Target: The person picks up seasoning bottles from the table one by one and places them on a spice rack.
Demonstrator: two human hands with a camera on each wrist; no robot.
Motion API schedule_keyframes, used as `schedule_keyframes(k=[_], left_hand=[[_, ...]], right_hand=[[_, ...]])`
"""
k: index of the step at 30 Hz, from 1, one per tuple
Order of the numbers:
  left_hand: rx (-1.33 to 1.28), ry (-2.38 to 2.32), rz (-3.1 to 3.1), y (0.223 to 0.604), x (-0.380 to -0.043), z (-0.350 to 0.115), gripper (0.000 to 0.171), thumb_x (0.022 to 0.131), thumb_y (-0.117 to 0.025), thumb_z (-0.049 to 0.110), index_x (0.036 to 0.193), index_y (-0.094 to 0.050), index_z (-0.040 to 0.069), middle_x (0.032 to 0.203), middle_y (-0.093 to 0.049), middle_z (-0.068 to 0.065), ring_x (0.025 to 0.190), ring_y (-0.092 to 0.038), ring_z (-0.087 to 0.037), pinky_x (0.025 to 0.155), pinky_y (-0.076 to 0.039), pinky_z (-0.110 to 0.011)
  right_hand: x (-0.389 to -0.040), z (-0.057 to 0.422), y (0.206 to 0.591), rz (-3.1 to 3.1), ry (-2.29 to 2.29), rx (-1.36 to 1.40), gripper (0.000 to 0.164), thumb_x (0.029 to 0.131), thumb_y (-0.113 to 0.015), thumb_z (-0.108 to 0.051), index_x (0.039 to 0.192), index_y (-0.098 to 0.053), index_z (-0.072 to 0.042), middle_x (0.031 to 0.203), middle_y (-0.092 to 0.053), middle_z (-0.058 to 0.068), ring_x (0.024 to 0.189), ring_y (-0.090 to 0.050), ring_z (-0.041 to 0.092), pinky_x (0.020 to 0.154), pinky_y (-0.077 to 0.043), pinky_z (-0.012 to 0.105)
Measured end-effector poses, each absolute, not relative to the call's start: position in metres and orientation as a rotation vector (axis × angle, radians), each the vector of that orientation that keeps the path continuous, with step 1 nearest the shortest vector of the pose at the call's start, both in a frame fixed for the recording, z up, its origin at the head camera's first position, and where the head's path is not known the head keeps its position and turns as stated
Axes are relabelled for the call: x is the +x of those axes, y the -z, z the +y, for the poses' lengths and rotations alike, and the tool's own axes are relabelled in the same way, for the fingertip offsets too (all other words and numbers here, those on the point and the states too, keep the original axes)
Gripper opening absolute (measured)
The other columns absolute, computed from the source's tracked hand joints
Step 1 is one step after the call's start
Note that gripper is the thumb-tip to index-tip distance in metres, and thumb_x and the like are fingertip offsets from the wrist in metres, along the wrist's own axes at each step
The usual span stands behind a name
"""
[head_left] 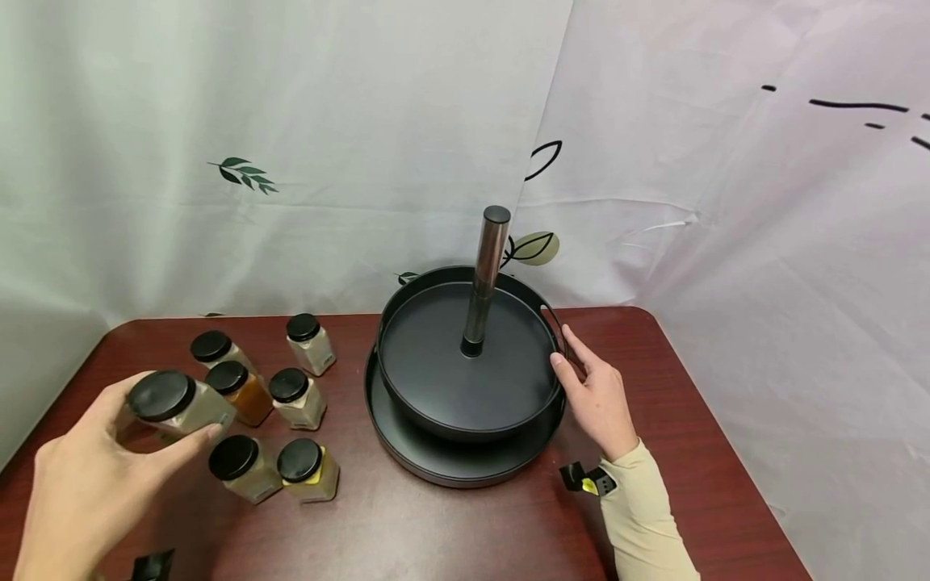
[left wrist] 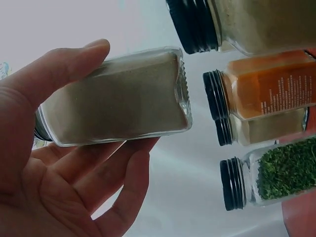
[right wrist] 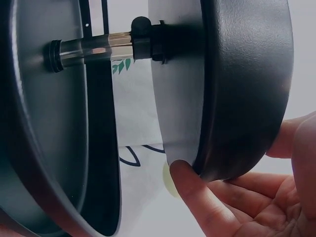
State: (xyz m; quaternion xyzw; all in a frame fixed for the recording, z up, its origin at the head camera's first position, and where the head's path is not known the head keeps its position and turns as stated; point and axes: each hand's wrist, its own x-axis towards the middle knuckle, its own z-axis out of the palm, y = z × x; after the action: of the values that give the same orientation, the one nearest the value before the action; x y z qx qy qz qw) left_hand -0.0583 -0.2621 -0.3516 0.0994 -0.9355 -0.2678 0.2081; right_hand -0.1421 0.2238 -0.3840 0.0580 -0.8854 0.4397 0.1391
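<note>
My left hand (head_left: 109, 468) holds a glass spice jar (head_left: 185, 407) with a black lid, raised over the left of the table. In the left wrist view, greyish-beige powder fills this jar (left wrist: 118, 101); the thumb lies along one side and the fingers along the other. At the centre stands a black two-tier round rack, with an upper tray (head_left: 436, 355) above a wider-looking lower tray (head_left: 465, 472). My right hand (head_left: 596, 395) grips the upper tray's right rim. The right wrist view shows its thumb and fingers around the tray edge (right wrist: 247, 89).
Several black-lidded spice jars stand left of the rack, among them an orange one (head_left: 250, 399) and a yellow-labelled one (head_left: 320, 476). A jar of green herbs (left wrist: 286, 173) shows in the left wrist view. The rack's metal pole (head_left: 487, 274) rises above the upper tray. White curtains (head_left: 327, 121) hang behind.
</note>
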Motion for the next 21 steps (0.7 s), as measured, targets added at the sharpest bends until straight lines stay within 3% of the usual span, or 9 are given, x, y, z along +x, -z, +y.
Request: schedule_keyframes(k=[5,8,10,13,17,19,21], left_hand=[[0.229,0.750,-2.575,0.347,-0.062,-0.259,0.081,0.061,-0.098,0.034,0.130,-0.061,0.015,0.089,-0.067,0.007,0.062,-0.047,0.008,0.056,-0.034,-0.019],[0.198,0.759,-2.563,0.343,-0.064,-0.257,0.081,0.060,-0.098,0.033,0.130,-0.061,0.015,0.088,-0.070,0.002,0.058,-0.047,0.007,0.055,-0.035,-0.018],[0.200,0.768,-2.577,0.341,-0.066,-0.255,0.082,0.062,-0.097,0.035,0.132,-0.060,0.015,0.093,-0.072,-0.010,0.062,-0.047,0.007,0.057,-0.035,-0.019],[0.194,0.770,-2.595,0.337,-0.068,-0.253,0.084,0.063,-0.096,0.038,0.135,-0.058,0.013,0.100,-0.072,-0.017,0.073,-0.055,-0.007,0.060,-0.034,-0.021],[0.146,0.766,-2.576,0.332,-0.073,-0.250,0.083,0.063,-0.097,0.035,0.133,-0.059,0.011,0.102,-0.071,-0.019,0.084,-0.061,-0.037,0.060,-0.033,-0.021],[0.115,0.766,-2.560,0.330,-0.075,-0.249,0.080,0.062,-0.097,0.033,0.131,-0.060,0.012,0.102,-0.071,-0.017,0.084,-0.062,-0.030,0.060,-0.034,-0.019],[0.068,0.773,-2.543,0.329,-0.078,-0.248,0.079,0.061,-0.098,0.030,0.129,-0.062,0.012,0.100,-0.072,-0.016,0.077,-0.061,-0.014,0.059,-0.035,-0.017]], right_hand=[[-0.143,0.224,0.384,-2.554,-1.259,0.167,0.051,0.104,-0.056,-0.032,0.151,-0.046,-0.013,0.146,-0.053,0.010,0.124,-0.060,0.024,0.083,-0.042,0.006],[-0.143,0.224,0.384,-2.554,-1.260,0.167,0.051,0.104,-0.056,-0.032,0.151,-0.046,-0.014,0.147,-0.053,0.010,0.124,-0.060,0.023,0.082,-0.042,0.006],[-0.142,0.224,0.384,-2.555,-1.263,0.165,0.051,0.104,-0.056,-0.032,0.151,-0.046,-0.014,0.147,-0.053,0.009,0.124,-0.060,0.023,0.082,-0.042,0.006],[-0.142,0.223,0.384,-2.556,-1.261,0.170,0.051,0.104,-0.056,-0.032,0.151,-0.046,-0.013,0.146,-0.053,0.010,0.124,-0.060,0.024,0.084,-0.041,0.005],[-0.142,0.223,0.383,-2.556,-1.258,0.169,0.051,0.105,-0.056,-0.032,0.151,-0.046,-0.013,0.147,-0.053,0.010,0.125,-0.059,0.023,0.084,-0.041,0.005],[-0.142,0.223,0.383,-2.559,-1.256,0.167,0.051,0.105,-0.056,-0.032,0.151,-0.046,-0.014,0.147,-0.053,0.010,0.123,-0.061,0.023,0.083,-0.042,0.007],[-0.142,0.223,0.384,-2.564,-1.249,0.160,0.051,0.105,-0.056,-0.033,0.151,-0.046,-0.014,0.146,-0.053,0.010,0.116,-0.064,0.021,0.079,-0.043,0.011]])
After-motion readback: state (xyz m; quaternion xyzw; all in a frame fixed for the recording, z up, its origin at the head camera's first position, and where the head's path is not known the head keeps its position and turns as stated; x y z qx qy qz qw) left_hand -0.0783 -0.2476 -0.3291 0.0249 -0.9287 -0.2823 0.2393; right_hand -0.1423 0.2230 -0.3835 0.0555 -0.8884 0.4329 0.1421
